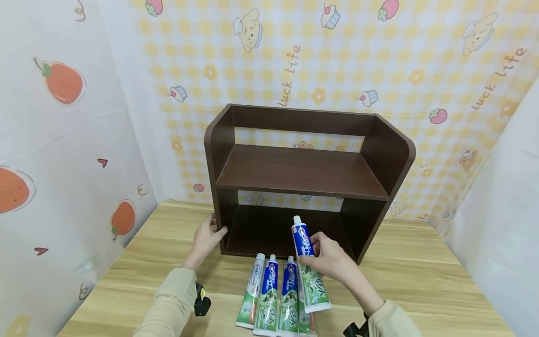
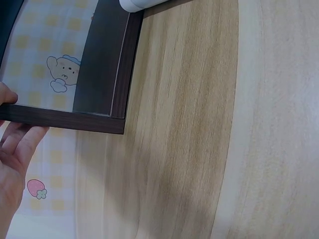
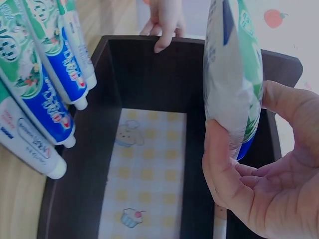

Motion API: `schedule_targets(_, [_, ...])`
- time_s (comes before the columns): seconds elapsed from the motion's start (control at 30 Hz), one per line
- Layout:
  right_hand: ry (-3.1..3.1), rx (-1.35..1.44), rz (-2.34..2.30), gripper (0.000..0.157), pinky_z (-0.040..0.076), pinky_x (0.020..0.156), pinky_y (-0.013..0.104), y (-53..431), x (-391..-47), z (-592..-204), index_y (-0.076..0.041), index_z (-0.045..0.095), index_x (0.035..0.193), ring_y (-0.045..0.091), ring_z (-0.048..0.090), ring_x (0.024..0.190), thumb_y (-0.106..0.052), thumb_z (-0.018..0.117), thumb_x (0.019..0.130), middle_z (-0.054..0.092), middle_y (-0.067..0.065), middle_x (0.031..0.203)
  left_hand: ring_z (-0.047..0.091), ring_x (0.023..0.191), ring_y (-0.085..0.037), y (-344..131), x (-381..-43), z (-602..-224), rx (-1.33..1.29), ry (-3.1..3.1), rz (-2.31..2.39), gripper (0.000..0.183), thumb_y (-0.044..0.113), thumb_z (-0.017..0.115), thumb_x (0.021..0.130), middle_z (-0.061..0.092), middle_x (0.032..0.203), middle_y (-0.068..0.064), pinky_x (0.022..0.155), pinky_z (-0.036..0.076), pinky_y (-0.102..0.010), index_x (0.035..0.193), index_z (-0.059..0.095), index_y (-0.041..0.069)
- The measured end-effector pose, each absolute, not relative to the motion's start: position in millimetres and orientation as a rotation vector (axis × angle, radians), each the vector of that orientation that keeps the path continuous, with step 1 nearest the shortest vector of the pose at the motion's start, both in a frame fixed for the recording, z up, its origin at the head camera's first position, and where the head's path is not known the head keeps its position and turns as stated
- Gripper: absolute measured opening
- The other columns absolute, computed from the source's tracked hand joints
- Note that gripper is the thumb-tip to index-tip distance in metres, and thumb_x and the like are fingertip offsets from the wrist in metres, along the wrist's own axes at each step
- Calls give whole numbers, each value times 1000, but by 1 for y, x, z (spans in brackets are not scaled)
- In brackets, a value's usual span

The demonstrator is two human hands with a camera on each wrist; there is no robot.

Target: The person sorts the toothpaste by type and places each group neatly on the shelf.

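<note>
My right hand (image 1: 330,257) pinches a blue and green toothpaste tube (image 1: 313,285) between thumb and fingers, its white cap pointing up toward the shelf. In the right wrist view that tube shows its pale back side, held above the shelf opening. My left hand (image 1: 207,238) grips the left side panel of the dark brown two-tier shelf (image 1: 303,171), thumb on the inner side and fingers outside; the left wrist view (image 2: 65,119) shows the panel between them. Several more toothpaste tubes (image 1: 267,299) lie side by side before the shelf, caps toward it.
The shelf stands on a light wood table (image 1: 421,281) against a yellow checked backdrop (image 1: 337,61). A white printed sheet (image 1: 84,140) hangs along the left side. Another white sheet (image 1: 501,187) borders the table on the right.
</note>
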State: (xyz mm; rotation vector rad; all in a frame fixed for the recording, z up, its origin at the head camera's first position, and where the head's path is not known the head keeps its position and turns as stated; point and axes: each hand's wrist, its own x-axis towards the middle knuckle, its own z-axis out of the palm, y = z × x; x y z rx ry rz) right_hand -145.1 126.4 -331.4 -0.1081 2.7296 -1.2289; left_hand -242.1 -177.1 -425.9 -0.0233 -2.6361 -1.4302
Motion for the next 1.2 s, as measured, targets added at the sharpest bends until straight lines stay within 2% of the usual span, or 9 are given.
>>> schedule_targets(0.2, [2733, -198, -1228, 47, 52, 53, 26, 121, -149, -315, 2, 48, 109, 12, 57, 62, -16, 73, 74, 56, 9, 83, 49, 115, -46, -177, -243, -425, -1, -2666, -1452, 61, 15, 55, 88, 41, 131, -30, 88, 49, -48, 139, 26, -2])
schedule_targets(0.73, [2756, -334, -1174, 49, 52, 56, 26, 105, -154, -283, 3, 47, 112, 13, 55, 65, -19, 72, 76, 56, 10, 85, 58, 101, -45, -176, -241, -428, 4, -2643, -1369, 37, 15, 59, 85, 50, 121, -29, 78, 51, -47, 117, 44, 2])
schedule_targets(1.03, [2748, -421, -1141, 51, 52, 54, 25, 92, -165, -267, 2, 46, 114, 13, 57, 65, -22, 71, 77, 57, 11, 86, 57, 103, -46, -176, -239, -428, 4, -2631, -1407, 35, 15, 58, 85, 50, 122, -28, 79, 51, -47, 116, 45, 4])
schedule_targets(1.2, [2711, -408, -1159, 54, 53, 54, 27, 87, -174, -255, 3, 43, 118, 15, 59, 69, -23, 69, 79, 58, 13, 94, 56, 104, -46, -175, -239, -426, -8, -2631, -1424, 38, 15, 58, 85, 49, 123, -28, 81, 51, -48, 118, 44, 2])
